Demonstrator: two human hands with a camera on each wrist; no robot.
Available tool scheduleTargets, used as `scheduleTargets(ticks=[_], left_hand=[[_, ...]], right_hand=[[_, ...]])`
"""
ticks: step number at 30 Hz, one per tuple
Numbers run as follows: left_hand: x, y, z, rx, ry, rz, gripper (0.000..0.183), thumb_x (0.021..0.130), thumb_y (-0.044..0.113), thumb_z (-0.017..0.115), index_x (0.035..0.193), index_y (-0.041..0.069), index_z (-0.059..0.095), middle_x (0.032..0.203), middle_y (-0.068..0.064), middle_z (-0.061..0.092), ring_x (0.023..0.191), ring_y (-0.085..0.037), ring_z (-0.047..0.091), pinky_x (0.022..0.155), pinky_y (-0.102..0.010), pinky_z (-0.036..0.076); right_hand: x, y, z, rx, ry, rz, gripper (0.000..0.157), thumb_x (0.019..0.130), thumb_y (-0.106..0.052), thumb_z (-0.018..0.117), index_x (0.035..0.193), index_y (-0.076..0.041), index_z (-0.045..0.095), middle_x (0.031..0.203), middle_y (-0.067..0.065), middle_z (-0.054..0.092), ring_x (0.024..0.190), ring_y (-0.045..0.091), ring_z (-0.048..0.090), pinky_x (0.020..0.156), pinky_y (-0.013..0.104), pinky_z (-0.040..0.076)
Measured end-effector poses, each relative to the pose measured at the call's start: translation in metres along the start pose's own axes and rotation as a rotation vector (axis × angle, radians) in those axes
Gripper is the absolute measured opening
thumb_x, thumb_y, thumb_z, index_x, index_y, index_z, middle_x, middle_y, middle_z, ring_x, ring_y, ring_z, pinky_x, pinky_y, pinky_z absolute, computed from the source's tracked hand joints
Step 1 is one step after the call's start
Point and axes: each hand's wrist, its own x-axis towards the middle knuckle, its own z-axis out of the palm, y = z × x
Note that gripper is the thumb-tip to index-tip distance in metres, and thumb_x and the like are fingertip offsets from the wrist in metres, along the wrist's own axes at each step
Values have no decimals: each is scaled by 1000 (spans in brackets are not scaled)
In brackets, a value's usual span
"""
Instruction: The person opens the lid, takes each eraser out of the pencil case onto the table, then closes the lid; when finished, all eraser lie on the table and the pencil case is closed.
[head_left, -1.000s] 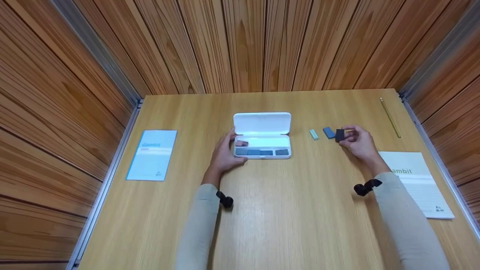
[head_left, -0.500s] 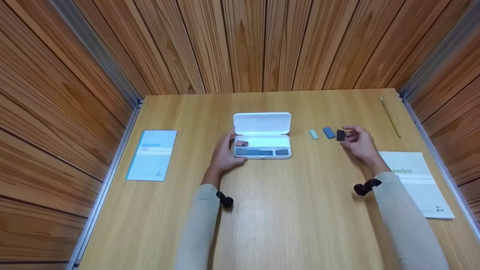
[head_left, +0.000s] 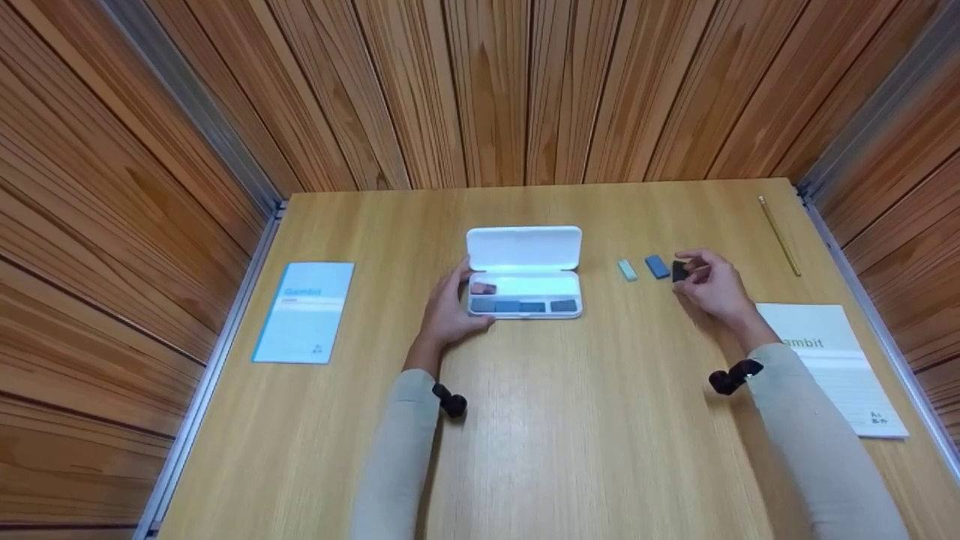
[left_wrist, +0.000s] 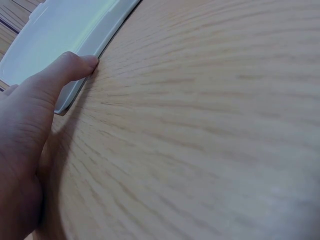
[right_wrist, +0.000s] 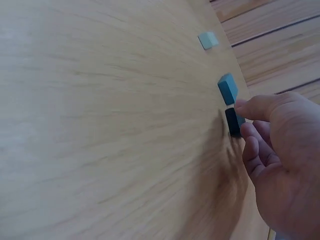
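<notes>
Black block (head_left: 679,271) pinched again in right hand (head_left: 712,289) fingers after a brief release, lifting off tabletop (head_left: 570,420); left hand (head_left: 448,311), fingers relaxed, still steadies white case (head_left: 525,274).

A small black block (head_left: 679,271), pinched upright in the right hand (head_left: 712,289), just beside a blue block (head_left: 657,266).

Head view overhead; wrist views close (low), share table (head_left: 570,420).
</notes>
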Motion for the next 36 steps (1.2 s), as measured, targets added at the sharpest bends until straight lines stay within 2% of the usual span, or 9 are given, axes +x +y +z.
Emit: scheduleTargets(ticks=[7,13,20,23,30,32,36], left_hand=[[0,0,-1,10,-2,10,123,80,36,101,179,32,29,171,-1,54,164,-31,41,139,-65,30],[1,1,0,10,0,16,125,78,34,101,179,30,30,169,-1,57,163,-32,43,140,-64,30],[1,2,1,12,1,2,124,78,35,102,179,32,30,170,1,57,163,-31,43,140,-64,31],[0,1,1,9,3,-1,123,78,35,102,179,32,31,170,0,56,164,-32,43,139,-64,31],[-2,2,1,18,-4,7,122,79,39,103,179,34,32,169,-1,57,164,-32,43,140,-64,31],[-2,1,1,22,-5,10,122,79,41,103,178,34,32,168,0,58,164,-31,43,140,-64,31],[-2,1,1,15,0,17,122,77,43,104,178,37,34,166,0,60,162,-31,44,139,-65,31]], right_hand=[[1,-19,13,8,-72,-36,54,108,-1,69,160,-4,54,142,24,54,110,22,53,82,13,49],[2,-37,31,-38,-99,-137,51,107,1,69,156,0,57,139,27,59,115,28,57,87,8,44],[6,-57,54,-61,-141,-174,51,105,4,71,154,-3,60,139,26,61,121,38,63,91,8,44],[7,-65,63,-70,-159,-174,51,104,4,72,153,-4,61,139,26,63,123,39,65,95,16,49],[9,-88,85,-50,-241,-162,49,106,-2,72,154,-8,61,142,20,62,128,37,63,109,47,54],[10,-94,92,-39,-256,-170,49,106,-3,73,153,-9,62,142,20,63,129,37,63,109,50,55],[11,-107,108,-11,-287,-205,48,106,-5,74,153,-10,62,143,21,64,128,37,63,109,48,55]])
